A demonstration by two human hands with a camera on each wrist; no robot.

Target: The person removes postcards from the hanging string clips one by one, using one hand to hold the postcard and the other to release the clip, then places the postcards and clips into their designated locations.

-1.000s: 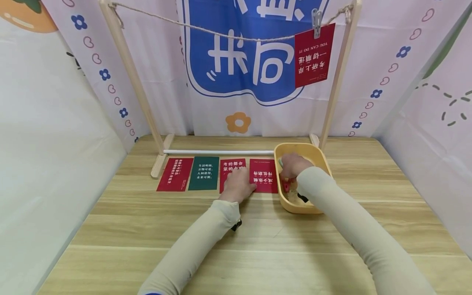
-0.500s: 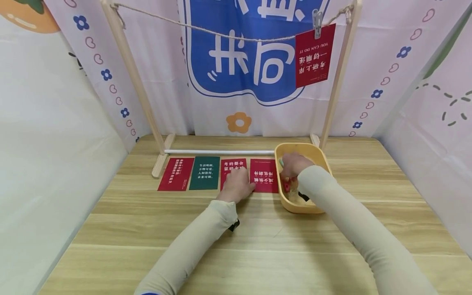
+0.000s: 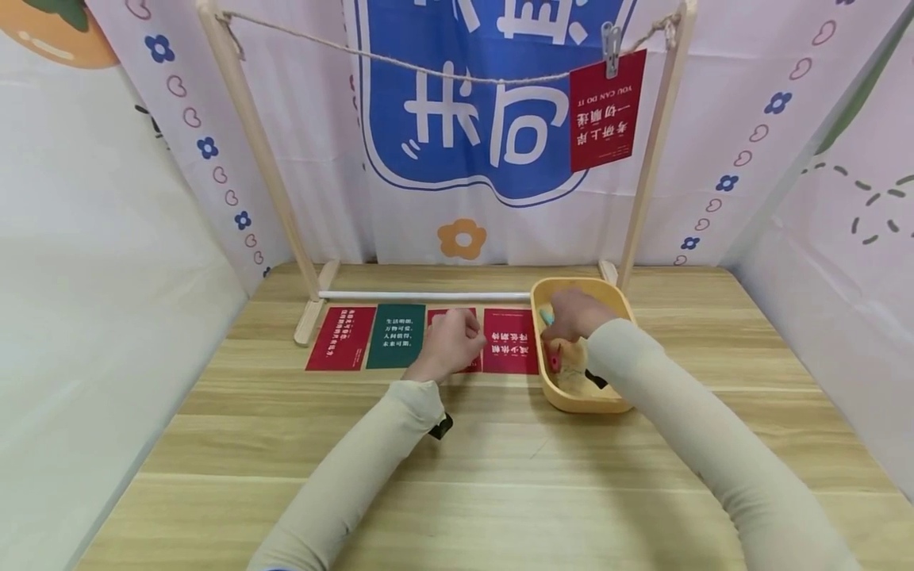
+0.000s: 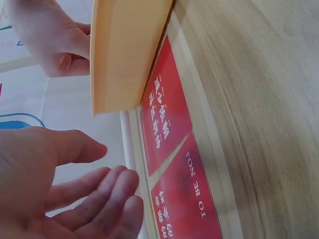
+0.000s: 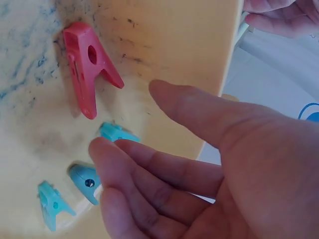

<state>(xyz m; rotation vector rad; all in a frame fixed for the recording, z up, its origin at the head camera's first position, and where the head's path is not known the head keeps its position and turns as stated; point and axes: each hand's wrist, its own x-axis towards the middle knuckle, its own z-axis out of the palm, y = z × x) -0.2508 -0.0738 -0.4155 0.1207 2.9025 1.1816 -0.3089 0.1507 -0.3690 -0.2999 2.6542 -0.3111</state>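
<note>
My left hand (image 3: 448, 345) hovers over the third card of a row, a red card (image 4: 189, 199) partly hidden beneath it. In the left wrist view its thumb stands apart from its loosely bent fingers, with nothing between them. My right hand (image 3: 580, 313) reaches inside a yellow plastic basket (image 3: 589, 405), thumb and fingers spread apart. By its fingertips in the right wrist view lies a teal clothespin (image 5: 118, 132), partly covered by the fingers. A larger red clothespin (image 5: 87, 64), a blue-grey clothespin (image 5: 84, 180) and another teal clothespin (image 5: 52, 205) lie on the basket's bottom.
Beside the left hand lie a green card (image 3: 395, 337) and a red card (image 3: 341, 339); another red card (image 3: 510, 342) borders the basket. Behind stands a wooden frame (image 3: 260, 147) with a string (image 3: 400, 60), where a grey clothespin (image 3: 611, 49) holds a red card (image 3: 607, 115).
My left hand has lifted from the cards and shifted a little left, its fingers drawn back. My right hand stays in the basket, moved very slightly, and more of a teal clothespin shows at its fingertips.
</note>
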